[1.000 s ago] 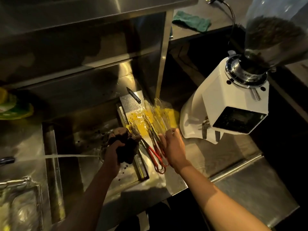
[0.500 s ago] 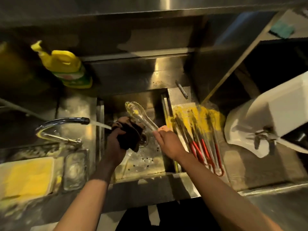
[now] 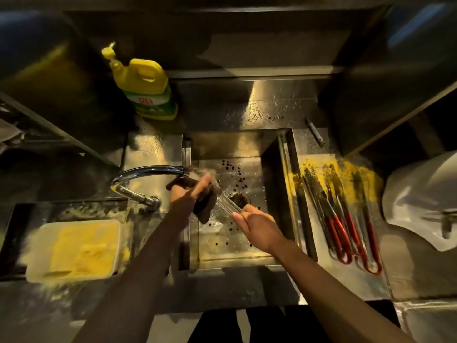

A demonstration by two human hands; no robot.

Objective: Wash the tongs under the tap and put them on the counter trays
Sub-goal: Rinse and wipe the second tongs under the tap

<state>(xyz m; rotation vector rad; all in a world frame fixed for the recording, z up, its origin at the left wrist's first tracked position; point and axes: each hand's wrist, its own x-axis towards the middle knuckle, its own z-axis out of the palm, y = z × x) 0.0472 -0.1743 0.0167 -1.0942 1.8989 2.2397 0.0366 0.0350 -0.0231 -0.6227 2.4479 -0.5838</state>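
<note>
Over the steel sink (image 3: 273, 154) my right hand (image 3: 259, 227) grips the handle end of clear plastic tongs (image 3: 227, 203), which slant up to the left. Their tips lie under the chrome tap (image 3: 148, 172) spout, where water runs. My left hand (image 3: 189, 194) holds a dark sponge (image 3: 204, 205) wrapped around the tongs' upper part. Right of the sink, several red-handled metal tongs (image 3: 346, 219) lie side by side on a clear tray (image 3: 309, 248) dusted with yellow powder.
A yellow dish soap bottle (image 3: 143, 87) stands behind the tap. A white tub of yellow powder (image 3: 74, 248) sits at the left. A white grinder (image 3: 420, 201) stands at the right edge. Dark specks dot the sink floor around the drain (image 3: 238, 198).
My right hand lifted the clear tongs off the tray and brought them left over the sink to the sponge. The tongs' tips dropped under the running water. The view swung left.
</note>
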